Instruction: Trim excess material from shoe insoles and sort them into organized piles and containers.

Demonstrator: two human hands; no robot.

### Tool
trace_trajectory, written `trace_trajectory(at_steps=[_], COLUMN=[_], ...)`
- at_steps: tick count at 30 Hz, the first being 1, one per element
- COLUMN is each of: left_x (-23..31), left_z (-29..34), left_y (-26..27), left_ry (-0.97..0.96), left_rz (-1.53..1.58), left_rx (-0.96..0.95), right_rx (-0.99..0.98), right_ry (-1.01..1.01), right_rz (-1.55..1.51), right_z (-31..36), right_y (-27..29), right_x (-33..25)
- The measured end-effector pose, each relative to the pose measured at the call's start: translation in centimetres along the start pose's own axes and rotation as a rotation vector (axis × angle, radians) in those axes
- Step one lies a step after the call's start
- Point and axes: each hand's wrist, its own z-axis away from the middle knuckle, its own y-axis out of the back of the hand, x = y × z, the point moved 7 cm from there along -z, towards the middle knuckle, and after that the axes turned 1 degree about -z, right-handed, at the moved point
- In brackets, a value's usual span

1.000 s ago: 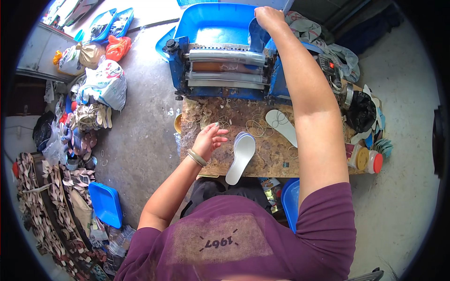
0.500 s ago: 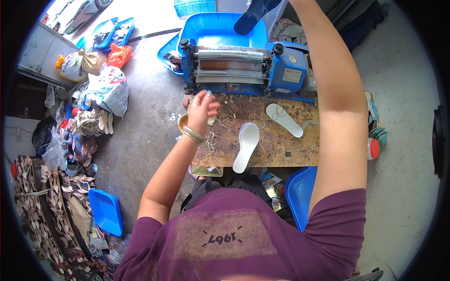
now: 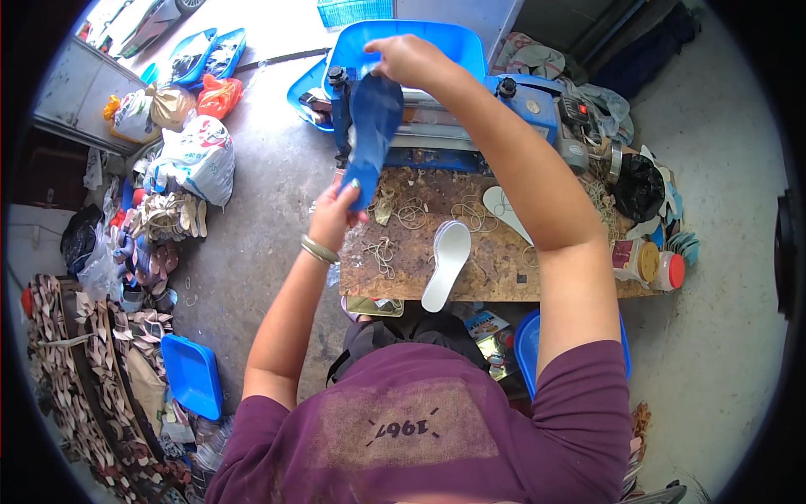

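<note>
A glossy dark-blue shoe sole (image 3: 375,113) is stretched lengthwise between my hands, over the left end of a blue roller machine (image 3: 445,160). My left hand (image 3: 334,213) pinches its near end, thumb on top. At the far end my right hand (image 3: 406,60) has its fingers closed on the tip. On the worn wooden bench (image 3: 495,273) lies a small stack of white soles (image 3: 447,260). Another white sole (image 3: 504,208) lies farther right, partly hidden by my right forearm.
Several loose elastic loops (image 3: 410,214) are scattered over the bench. Behind the machine stands a large blue tub (image 3: 462,42). Lidded jars (image 3: 669,270) stand at the bench's right end. Bags (image 3: 193,160) and piled shoe parts line the left side; a blue basin (image 3: 190,378) sits on the floor.
My right hand has brought the blue sole down and left from the top edge. My left hand, empty before, has moved slightly left and down and now grips its near end.
</note>
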Motion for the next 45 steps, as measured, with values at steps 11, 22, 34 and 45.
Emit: trace_trajectory(at_steps=[11, 22, 34, 45], left_x=[-6.5, -1.4, -7.7, -10.2], left_z=[-3.4, -12.5, -5.3, 0.2], left_y=[-5.5, -9.2, -3.3, -2.7], left_ry=[0.276, 0.174, 0.433, 0.42], left_rz=[0.11, 0.012, -0.013, 0.012], left_rx=[0.046, 0.148, 0.011, 0.095], right_rx=[0.061, 0.005, -0.142, 0.042], right_ry=[-0.291, -0.254, -0.474, -0.354], right_rz=[-0.151, -0.062, -0.005, 0.063], right_z=[6.4, 1.6, -4.9, -5.8], right_y=[0.7, -4.2, -13.8, -4.1], right_x=[13.4, 15.9, 21.3, 16.3])
